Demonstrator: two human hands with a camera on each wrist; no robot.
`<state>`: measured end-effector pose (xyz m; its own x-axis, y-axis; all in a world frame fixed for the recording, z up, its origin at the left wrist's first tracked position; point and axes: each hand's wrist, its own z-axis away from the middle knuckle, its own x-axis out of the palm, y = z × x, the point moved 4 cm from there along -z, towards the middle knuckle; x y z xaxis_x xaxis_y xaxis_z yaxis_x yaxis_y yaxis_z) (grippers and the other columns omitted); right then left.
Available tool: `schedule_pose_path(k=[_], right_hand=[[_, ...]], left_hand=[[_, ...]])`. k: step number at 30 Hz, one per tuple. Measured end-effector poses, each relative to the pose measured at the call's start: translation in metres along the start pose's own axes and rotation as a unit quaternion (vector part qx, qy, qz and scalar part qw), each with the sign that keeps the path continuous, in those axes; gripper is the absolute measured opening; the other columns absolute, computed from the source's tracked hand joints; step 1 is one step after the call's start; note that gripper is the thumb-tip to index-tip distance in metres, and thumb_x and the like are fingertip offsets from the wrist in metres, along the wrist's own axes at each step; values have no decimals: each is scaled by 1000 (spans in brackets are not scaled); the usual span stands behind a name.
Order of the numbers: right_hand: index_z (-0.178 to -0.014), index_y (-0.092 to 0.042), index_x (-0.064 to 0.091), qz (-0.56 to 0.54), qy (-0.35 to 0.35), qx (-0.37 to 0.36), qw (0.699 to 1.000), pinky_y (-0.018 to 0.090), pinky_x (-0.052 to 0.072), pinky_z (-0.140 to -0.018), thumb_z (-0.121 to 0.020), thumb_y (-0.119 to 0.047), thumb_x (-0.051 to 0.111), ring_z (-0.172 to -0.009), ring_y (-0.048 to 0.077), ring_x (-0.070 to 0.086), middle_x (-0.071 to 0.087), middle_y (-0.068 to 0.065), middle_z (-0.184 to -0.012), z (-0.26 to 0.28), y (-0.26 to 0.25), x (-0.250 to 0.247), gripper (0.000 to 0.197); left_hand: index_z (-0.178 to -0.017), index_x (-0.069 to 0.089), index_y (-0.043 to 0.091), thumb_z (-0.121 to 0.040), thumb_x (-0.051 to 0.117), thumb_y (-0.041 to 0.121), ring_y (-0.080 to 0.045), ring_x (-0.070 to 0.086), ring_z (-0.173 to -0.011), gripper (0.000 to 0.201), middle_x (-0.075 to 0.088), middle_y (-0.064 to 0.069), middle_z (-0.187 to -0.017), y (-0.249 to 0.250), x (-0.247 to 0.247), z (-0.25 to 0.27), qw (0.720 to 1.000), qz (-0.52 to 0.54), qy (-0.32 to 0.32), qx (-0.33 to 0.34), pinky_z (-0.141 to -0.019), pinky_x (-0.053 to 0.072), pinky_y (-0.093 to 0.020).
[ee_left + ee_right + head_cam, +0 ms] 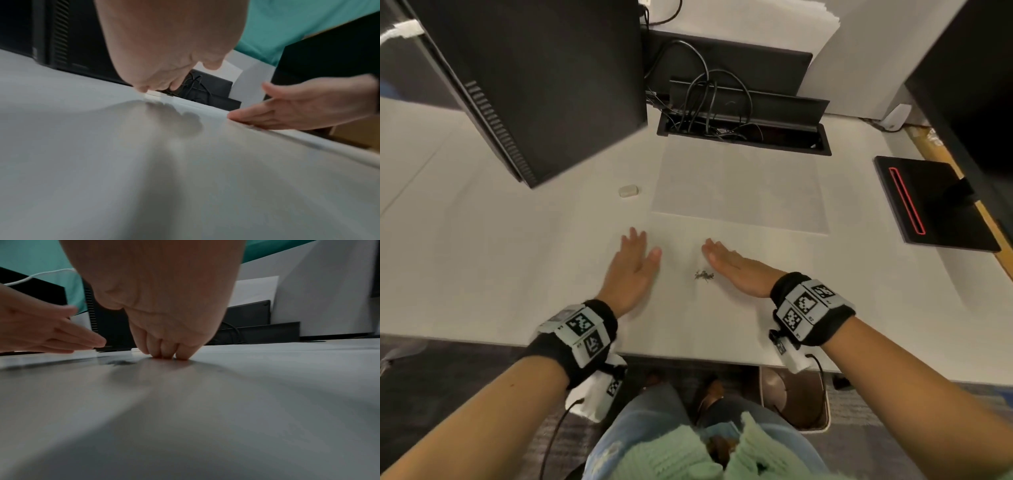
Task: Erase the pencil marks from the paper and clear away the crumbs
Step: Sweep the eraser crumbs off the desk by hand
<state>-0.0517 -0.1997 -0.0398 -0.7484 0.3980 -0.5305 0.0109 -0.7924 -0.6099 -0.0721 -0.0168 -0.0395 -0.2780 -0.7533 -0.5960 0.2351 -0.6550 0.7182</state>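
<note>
Small dark pile of eraser crumbs (704, 275) on the white desk (482, 260) near the white paper sheet (739, 185), flat-fingered left hand (631, 265) left of it, right hand (736, 267) edge-down, empty, just right, whitish eraser (628, 191) far left.

Pale surface (517, 260) bearing paper (739, 188), eraser (628, 191) left of it, dark crumbs (703, 275) near the front edge, black computer tower (534, 85), black stand base (935, 205).

free: bare table (517, 274) between both hands and near edge | blocked far-left: computer tower (534, 85) | far: cable box (743, 133) | right: black stand (935, 205)
</note>
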Motion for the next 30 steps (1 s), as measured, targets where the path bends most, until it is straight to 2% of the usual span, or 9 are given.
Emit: schedule_pose_path(k=[3, 5, 7, 10, 13, 16, 19, 24, 30], right_hand=[[-150, -20, 2, 2, -48, -17, 999, 19, -5, -112, -100, -43, 7, -144, 6, -5, -5, -7, -158, -7, -11, 14, 55], [-149, -23, 17, -59, -49, -17, 997, 19, 0, -112, -99, -44, 7, -144, 6, 8, 11, -9, -157, 3, -9, 15, 55], [-145, -28, 30, -136, 4, -14, 991, 22, 5, -112, -98, -46, 7, -141, 7, 16, 23, -9, -153, 18, -3, 9, 55], [-143, -34, 31, -194, 127, -15, 973, 30, 6, -117, -98, -47, 6, -142, 8, 16, 25, -10, -153, 36, 8, -7, 53], [-146, -29, 24, -200, 171, 3, 965, 17, 4, -109, -99, -44, 11, -141, 2, 12, 18, -11, -155, 42, 20, -13, 50], [-149, -24, 8, -78, 149, -4, 986, 16, -5, -110, -101, -38, 19, -143, 1, -2, 0, -8, -158, 43, 18, -2, 51], [-149, -19, -3, 164, 90, -36, 982, 23, -16, -109, -102, -36, 23, -141, 6, -17, -15, -6, -156, 38, -8, 29, 57], [-148, -16, -10, 376, 19, -134, 917, 38, -21, -110, -100, -42, 20, -142, 11, -20, -20, 0, -156, 11, -63, 93, 62], [-145, -16, -21, 442, 26, -68, 894, 47, -23, -111, -87, -71, 17, -141, 13, -25, -28, 0, -153, -29, -74, 95, 89]], left_hand=[[-150, -2, 4, -100, 20, 45, -22, -14, -145, 69, -14, -10, -157, -20, -9, -13, 992, -107, 1, -60, -117, -4, -36], [-149, -7, 4, -99, 19, 46, -20, -16, -144, 70, -18, -9, -156, -19, -1, -15, 988, -143, -28, -43, -116, -8, -35], [-149, -10, 6, -100, 18, 45, -18, -18, -144, 68, -21, -8, -156, -11, 15, -13, 984, -163, -69, 3, -115, -11, -34], [-149, -11, 10, -101, 17, 42, -13, -20, -143, 64, -23, -4, -155, 4, 41, 0, 972, -170, -144, 70, -113, -14, -28], [-150, -2, 17, -102, 19, 36, -4, -10, -143, 56, -11, 5, -157, 11, 46, 15, 975, -56, -189, 103, -109, -10, -15], [-150, 10, 20, -102, 26, 32, 4, 3, -137, 53, 4, 10, -157, -3, 17, 18, 991, 79, -67, 84, -109, -1, -14], [-149, 17, 17, -102, 29, 27, 1, 5, -138, 50, 10, 5, -157, -32, -15, 16, 995, 68, 34, 61, -113, 1, -20], [-149, 22, 12, -102, 30, 26, -12, 3, -145, 49, 10, -1, -158, -59, -34, 18, 996, 13, 82, 30, -116, 0, -29], [-150, 16, 12, -103, 25, 27, -13, -1, -146, 50, 6, -1, -158, -59, -22, 16, 996, -6, 83, 22, -115, -6, -27]])
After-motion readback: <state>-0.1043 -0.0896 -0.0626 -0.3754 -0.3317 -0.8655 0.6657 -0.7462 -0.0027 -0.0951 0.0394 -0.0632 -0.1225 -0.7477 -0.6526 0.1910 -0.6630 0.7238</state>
